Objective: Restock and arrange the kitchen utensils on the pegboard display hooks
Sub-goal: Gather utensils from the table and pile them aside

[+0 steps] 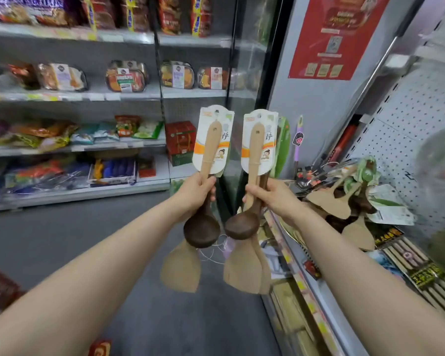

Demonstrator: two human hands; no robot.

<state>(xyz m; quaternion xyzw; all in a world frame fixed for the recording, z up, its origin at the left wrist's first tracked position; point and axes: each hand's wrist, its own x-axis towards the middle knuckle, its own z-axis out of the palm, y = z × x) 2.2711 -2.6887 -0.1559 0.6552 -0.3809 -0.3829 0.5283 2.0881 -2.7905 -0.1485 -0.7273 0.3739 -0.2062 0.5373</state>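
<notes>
Shop aisle by pegboard [401, 116]: left hand [195, 191], right hand [270, 199] curled round wooden utensils [209, 150]; light, stiff, probably best gripped mid-handle.

Store shelving [70, 96] fills the view from nine to eleven o'clock. It carries ready-meal trays [125, 79] on a middle tier and snack bags [170, 14] on the top tier near twelve. A red carton [180, 140] stands just left of centre. A red poster [337, 34] hangs at one o'clock. Grey floor [62, 240] spreads at eight o'clock.
</notes>
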